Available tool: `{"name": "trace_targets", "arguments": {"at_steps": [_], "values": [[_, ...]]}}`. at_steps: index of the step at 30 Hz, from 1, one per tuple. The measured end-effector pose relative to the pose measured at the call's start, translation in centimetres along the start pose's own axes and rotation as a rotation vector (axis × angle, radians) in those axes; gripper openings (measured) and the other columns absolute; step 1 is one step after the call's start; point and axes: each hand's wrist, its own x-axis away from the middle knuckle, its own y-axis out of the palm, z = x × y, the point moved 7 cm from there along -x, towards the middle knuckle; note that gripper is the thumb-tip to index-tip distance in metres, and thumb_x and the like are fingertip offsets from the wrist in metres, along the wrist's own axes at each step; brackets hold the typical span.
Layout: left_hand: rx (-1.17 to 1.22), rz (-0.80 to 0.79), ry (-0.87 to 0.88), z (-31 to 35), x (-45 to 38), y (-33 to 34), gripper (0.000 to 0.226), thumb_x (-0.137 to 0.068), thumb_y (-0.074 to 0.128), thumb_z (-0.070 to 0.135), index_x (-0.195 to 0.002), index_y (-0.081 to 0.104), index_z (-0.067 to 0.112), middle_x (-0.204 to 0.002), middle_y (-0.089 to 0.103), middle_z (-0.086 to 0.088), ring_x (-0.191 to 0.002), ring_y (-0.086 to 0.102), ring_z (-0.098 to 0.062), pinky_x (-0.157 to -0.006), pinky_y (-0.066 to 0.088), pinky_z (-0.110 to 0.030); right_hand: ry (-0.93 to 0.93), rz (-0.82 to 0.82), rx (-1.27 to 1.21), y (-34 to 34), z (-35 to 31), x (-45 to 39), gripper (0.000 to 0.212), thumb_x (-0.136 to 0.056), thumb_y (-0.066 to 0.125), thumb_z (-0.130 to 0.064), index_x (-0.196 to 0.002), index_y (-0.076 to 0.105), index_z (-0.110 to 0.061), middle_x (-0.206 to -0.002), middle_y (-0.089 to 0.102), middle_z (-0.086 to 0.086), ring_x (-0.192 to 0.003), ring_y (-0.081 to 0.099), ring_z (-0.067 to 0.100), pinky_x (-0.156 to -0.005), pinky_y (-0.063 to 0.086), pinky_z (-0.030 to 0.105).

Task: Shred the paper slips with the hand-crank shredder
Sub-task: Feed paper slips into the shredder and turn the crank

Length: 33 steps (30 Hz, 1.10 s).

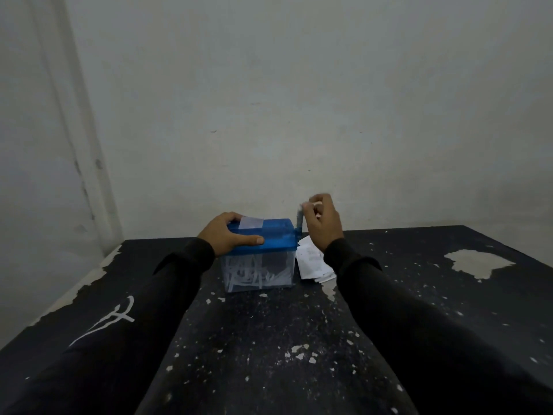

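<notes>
A small hand-crank shredder (276,239) with a blue lid and a clear bin stands on the black table. White paper strips (254,274) fill the bin. A paper slip (250,222) sticks up from the slot in the lid. My left hand (227,235) grips the lid's left end, thumb along the front edge. My right hand (323,224) is curled around the crank handle (300,218) at the shredder's right side, with the crank arm pointing up. A pile of white paper slips (312,263) lies on the table just right of the shredder, partly behind my right wrist.
The black table (269,339) has a worn, flaking surface with a large bare patch (475,263) at the right. A pale wall stands close behind the table, and the table's left edge runs along another wall.
</notes>
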Motion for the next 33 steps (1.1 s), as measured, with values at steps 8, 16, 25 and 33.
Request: {"name": "trace_targets", "arguments": {"at_steps": [8,16,25,33], "values": [[-0.007,0.001,0.0,0.0,0.1,0.1,0.069,-0.064,0.09,0.05,-0.121,0.063,0.021,-0.113,0.061,0.006,-0.096,0.061,-0.008,-0.072,0.046,-0.016,0.191,-0.061,0.21,1.4,3.8,-3.0,0.018,-0.099,0.06,-0.03,-0.091,0.067,-0.016,-0.087,0.069,0.005,-0.081,0.065,0.021,-0.075,0.056,0.036],[0.005,0.016,0.0,0.1,0.2,0.1,0.098,-0.04,0.084,0.076,-0.122,0.063,0.027,-0.114,0.06,0.01,-0.099,0.06,-0.007,-0.074,0.047,-0.017,0.276,-0.234,0.36,2.5,8.1,3.3,0.041,-0.106,0.046,-0.03,-0.073,0.065,-0.014,-0.075,0.066,0.003,-0.071,0.062,0.02,-0.07,0.051,0.031],[-0.021,-0.002,-0.019,0.1,-0.1,0.2,0.085,-0.052,0.09,0.062,-0.124,0.064,0.023,-0.116,0.061,0.008,-0.098,0.06,-0.008,-0.075,0.047,-0.018,0.123,-0.083,0.068,0.8,5.3,6.6,0.036,-0.084,0.041,-0.042,-0.058,0.048,-0.018,-0.058,0.046,0.002,-0.057,0.043,0.017,-0.058,0.039,0.037],[-0.034,0.001,-0.005,0.3,0.0,0.1,0.108,-0.034,0.081,0.081,-0.124,0.064,0.024,-0.118,0.059,0.008,-0.099,0.057,-0.003,-0.076,0.044,-0.018,-0.001,-0.071,-0.056,-0.5,0.4,3.5,0.026,-0.09,0.042,-0.023,-0.068,0.049,-0.011,-0.064,0.043,-0.001,-0.057,0.039,0.004,-0.055,0.034,0.019]]}}
